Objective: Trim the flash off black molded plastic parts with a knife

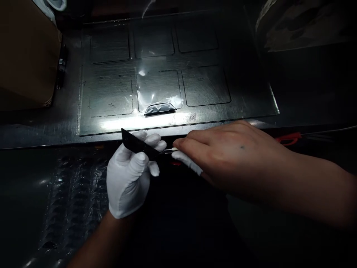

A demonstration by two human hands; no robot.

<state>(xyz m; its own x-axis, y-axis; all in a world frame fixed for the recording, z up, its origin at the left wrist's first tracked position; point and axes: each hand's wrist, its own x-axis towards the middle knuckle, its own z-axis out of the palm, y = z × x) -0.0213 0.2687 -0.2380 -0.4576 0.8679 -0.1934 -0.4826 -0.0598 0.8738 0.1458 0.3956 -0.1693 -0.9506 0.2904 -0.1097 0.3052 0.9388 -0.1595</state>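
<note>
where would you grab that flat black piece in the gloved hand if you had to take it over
Judging by its pose, take the flat black piece at its upper-left end, which sticks free above the gloved left hand. Come from the left, away from the bare right hand working at its right end. It is thin, so pinch across its flat faces.

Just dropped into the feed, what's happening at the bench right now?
A person is working at a dark bench. The gloved left hand holds a thin black plate edge-up, while the bare right hand pinches a slim light-tipped stick against the plate's end. Behind the hands lies a large flat panel with square outlines and a small dark piece under glare. A cardboard box stands at far left.
</note>
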